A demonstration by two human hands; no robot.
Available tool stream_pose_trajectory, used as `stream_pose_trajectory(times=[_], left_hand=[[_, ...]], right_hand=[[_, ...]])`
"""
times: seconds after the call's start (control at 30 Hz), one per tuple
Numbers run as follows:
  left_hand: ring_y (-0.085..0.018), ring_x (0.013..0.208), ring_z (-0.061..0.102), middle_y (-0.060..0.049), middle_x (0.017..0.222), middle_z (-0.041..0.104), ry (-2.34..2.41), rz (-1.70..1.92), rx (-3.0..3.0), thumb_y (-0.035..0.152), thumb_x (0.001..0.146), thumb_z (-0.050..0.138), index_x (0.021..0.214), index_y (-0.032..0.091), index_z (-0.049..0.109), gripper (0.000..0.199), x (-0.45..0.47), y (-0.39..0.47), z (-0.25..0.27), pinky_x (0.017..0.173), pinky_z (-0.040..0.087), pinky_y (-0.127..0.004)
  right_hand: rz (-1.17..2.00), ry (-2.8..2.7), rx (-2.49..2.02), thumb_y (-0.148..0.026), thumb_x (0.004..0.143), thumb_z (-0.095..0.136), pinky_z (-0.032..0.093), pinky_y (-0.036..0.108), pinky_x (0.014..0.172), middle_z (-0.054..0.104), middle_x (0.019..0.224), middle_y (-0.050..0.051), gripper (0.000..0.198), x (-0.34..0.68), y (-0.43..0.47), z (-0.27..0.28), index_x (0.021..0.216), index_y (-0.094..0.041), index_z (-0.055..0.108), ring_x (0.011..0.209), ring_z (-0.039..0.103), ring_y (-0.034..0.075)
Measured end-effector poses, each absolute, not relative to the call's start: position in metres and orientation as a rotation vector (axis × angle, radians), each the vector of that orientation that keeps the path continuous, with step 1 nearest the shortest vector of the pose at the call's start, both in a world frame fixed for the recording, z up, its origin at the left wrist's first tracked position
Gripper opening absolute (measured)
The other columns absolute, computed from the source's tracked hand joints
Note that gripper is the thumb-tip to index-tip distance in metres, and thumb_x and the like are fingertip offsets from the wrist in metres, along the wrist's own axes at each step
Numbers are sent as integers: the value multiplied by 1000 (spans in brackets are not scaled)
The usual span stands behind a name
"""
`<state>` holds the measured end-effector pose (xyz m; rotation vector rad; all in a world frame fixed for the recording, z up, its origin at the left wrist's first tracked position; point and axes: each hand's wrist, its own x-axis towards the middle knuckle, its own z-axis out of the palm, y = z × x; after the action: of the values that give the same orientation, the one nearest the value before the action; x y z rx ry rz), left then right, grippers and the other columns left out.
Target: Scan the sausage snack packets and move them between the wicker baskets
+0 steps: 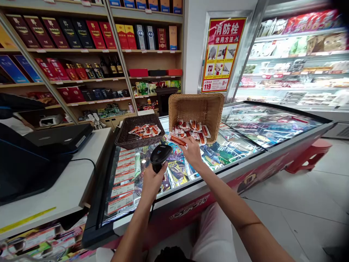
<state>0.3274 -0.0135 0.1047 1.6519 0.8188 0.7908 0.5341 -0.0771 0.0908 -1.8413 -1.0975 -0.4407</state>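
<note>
A black barcode scanner (160, 154) is gripped by its handle in my left hand (152, 178), held over the glass-topped freezer. My right hand (192, 151) pinches a packaged sausage (177, 139) in a clear and white wrapper, just in front of the tan wicker basket (196, 100). That basket is tipped toward me and holds several more wrapped sausages (202, 135). To its left, a dark brown woven basket (137, 143) contains a pile of similar sausage packets (147, 130). The scanner's head points toward the sausage, with a small gap between them.
Both baskets rest on the freezer (191, 193), with ice-cream packs under its glass. A white counter (81, 182) with a dark checkout machine stands at left. Shelves of boxes (79, 32) line the back. A red stool (309, 156) stands right of the freezer.
</note>
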Motion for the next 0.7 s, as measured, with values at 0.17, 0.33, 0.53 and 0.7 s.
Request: stream_pose_trajectory(times=[0.17,0.33,0.53,0.7], left_hand=[[-15,47,52,1,55,58,824,788,1641,72,69,77,82,18,63,57,327,-14,105,47,38,-26],[-14,45,49,3,49,53,839,776,1651,70,70,76,82,18,63,55,321,-9,109,46,37,-26],[-13,47,50,2,57,56,845,820,1512,68,68,80,80,18,59,55,309,7,109,46,39,-26],[-10,45,47,3,55,55,844,889,1378,64,65,83,73,18,57,53,293,26,111,45,37,-24]], right_hand=[[-424,-884,-1980,-29,88,70,52,39,92,67,112,10,28,563,-78,82,114,-20,74,101,65,26],[-211,-386,-2090,-38,86,71,51,36,82,73,94,11,32,646,-74,89,107,-14,77,88,67,27],[-503,-332,-2064,-24,93,61,43,44,99,61,130,26,41,668,-56,106,129,-6,64,119,55,32],[-633,-845,-2071,-23,100,53,39,44,109,59,136,17,37,598,1,122,135,-14,59,126,50,30]])
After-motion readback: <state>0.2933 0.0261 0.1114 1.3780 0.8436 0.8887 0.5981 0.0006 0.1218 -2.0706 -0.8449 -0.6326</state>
